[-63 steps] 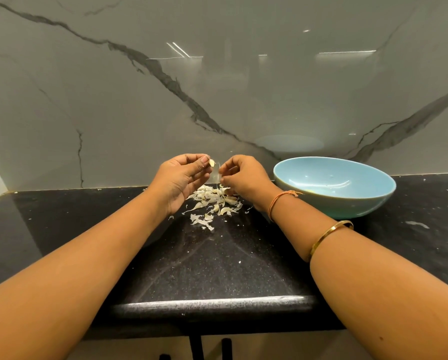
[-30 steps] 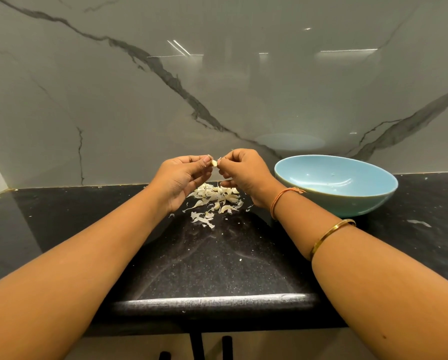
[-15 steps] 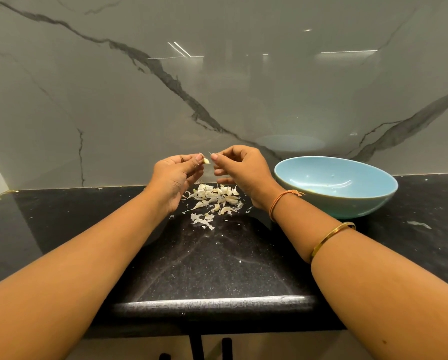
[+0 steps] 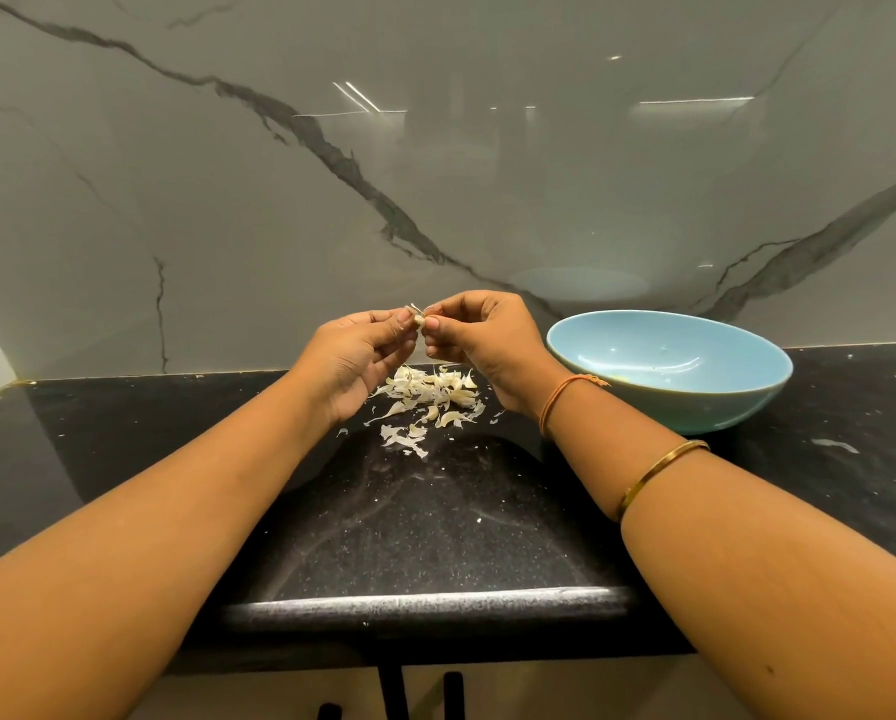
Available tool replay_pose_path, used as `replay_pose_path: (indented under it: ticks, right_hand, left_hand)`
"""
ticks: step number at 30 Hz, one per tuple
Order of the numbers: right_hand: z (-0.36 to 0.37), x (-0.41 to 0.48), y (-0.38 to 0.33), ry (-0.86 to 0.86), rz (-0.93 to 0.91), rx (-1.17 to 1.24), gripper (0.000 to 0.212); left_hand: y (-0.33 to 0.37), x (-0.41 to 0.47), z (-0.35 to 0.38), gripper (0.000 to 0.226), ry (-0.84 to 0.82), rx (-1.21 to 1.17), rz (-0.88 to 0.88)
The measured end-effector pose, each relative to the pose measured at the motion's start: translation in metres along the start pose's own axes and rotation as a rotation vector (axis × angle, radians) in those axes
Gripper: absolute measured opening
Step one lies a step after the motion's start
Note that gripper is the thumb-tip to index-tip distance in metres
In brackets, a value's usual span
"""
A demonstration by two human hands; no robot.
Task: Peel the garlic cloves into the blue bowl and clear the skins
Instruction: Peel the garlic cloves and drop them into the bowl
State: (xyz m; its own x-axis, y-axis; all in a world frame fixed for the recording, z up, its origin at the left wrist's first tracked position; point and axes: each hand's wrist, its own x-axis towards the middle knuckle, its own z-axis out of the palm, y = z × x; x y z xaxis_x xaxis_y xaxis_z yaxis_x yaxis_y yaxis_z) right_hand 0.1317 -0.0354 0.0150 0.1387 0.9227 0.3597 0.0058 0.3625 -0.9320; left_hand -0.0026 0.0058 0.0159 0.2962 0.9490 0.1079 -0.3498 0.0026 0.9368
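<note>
A small pale garlic clove (image 4: 419, 320) is held in the air above the counter, pinched between the fingertips of my left hand (image 4: 354, 356) and my right hand (image 4: 479, 340). A thin strip of skin sticks up from the clove. Directly below my hands lies a pile of garlic skins (image 4: 427, 402) on the black counter. The blue bowl (image 4: 666, 374) stands tilted at the right, close to my right wrist; something pale shows low inside it.
The black speckled counter (image 4: 435, 522) runs to a rounded front edge near me. A glossy marble wall (image 4: 435, 174) rises right behind the skins and bowl. White flecks dot the counter at the right.
My hands have come together on the clove again after parting slightly, and both sit a little higher. The pile and bowl have not moved.
</note>
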Motion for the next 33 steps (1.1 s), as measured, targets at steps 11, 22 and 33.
replay_pose_path:
  ticks: [11,22,33]
  right_hand:
    - [-0.0036,0.0025,0.0031,-0.022,0.064,0.15,0.019]
    - [0.002,0.002,0.0059,0.001,-0.032,-0.062,0.029]
    - [0.0013,0.002,0.002,0.022,0.008,-0.07,0.033]
  left_hand:
    - [0.0,-0.0032,0.002,0.009,-0.065,0.006,-0.067]
    - [-0.0054,-0.0039,0.005,0.002,0.022,0.175,0.091]
    - [-0.007,0.0026,-0.0015,0.018,0.139,0.28,0.182]
